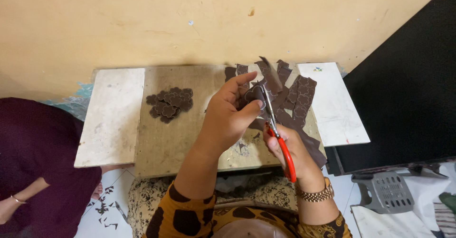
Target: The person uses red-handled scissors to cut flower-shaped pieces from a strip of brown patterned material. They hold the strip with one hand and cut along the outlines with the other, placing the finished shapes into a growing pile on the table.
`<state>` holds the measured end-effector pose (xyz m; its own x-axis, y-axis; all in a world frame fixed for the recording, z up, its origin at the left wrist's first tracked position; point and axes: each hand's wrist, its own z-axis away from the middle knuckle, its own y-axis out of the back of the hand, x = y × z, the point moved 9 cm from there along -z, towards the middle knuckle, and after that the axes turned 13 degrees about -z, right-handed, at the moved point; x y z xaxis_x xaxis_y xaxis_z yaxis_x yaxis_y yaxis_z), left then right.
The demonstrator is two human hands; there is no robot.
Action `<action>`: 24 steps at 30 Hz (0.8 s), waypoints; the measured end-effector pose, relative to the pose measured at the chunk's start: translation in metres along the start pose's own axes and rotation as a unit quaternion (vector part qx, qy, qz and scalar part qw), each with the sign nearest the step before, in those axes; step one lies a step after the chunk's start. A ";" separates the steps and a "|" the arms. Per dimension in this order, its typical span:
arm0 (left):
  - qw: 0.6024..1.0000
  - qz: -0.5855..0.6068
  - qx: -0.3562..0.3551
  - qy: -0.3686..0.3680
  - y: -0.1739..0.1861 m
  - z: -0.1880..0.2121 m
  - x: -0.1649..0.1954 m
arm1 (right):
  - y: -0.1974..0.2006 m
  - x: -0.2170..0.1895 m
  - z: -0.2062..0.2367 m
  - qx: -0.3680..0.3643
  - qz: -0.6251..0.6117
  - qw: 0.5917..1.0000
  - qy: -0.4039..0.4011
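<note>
We see the left hand (pixel 225 117) pinching a small dark brown cut-out piece (pixel 254 94) between thumb and fingers, held up just above the worn board (pixel 164 138) that serves as the work surface. The right hand (pixel 289 150) is closed around the red handles of a pair of scissors (pixel 278 133), whose metal blades reach up to the edge of that piece. Just behind the hands, a heap of brown patterned strips (pixel 297 98) spreads across the far right of the board and trails down under the right wrist, so it crowds the space around the scissors. Well apart to the left lies a small pile of finished flower-shaped cut-outs (pixel 170 104). A pale tile (pixel 111 117) lies on the board's left and a white tile (pixel 335 105) on its right, both against the yellow wall (pixel 190 19). At the left edge we see another person in a dark maroon garment (pixel 38 157). A grey plastic stool (pixel 387 190) sits low on the right, and tiny brown scraps (pixel 104 207) dot the floor.
</note>
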<state>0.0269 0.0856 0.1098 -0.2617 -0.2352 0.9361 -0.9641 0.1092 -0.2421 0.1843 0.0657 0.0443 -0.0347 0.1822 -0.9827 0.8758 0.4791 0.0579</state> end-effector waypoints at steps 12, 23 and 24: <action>1.000 0.014 0.001 -0.007 0.006 -0.005 -0.029 | -0.008 -0.010 -0.002 -0.025 0.012 1.000 -0.001; 0.984 0.162 0.007 0.071 0.015 -0.013 -0.067 | -0.011 0.004 -0.002 -0.020 -0.042 0.996 -0.073; 0.986 0.153 -0.001 0.072 0.013 -0.012 -0.066 | -0.012 0.004 -0.002 -0.024 -0.066 0.995 -0.074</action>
<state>0.0320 0.1138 0.0473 -0.5300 -0.0510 0.8464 -0.8415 0.1550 -0.5176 0.1725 0.0620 0.0402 -0.0731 -0.0114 -0.9973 0.8443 0.5316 -0.0680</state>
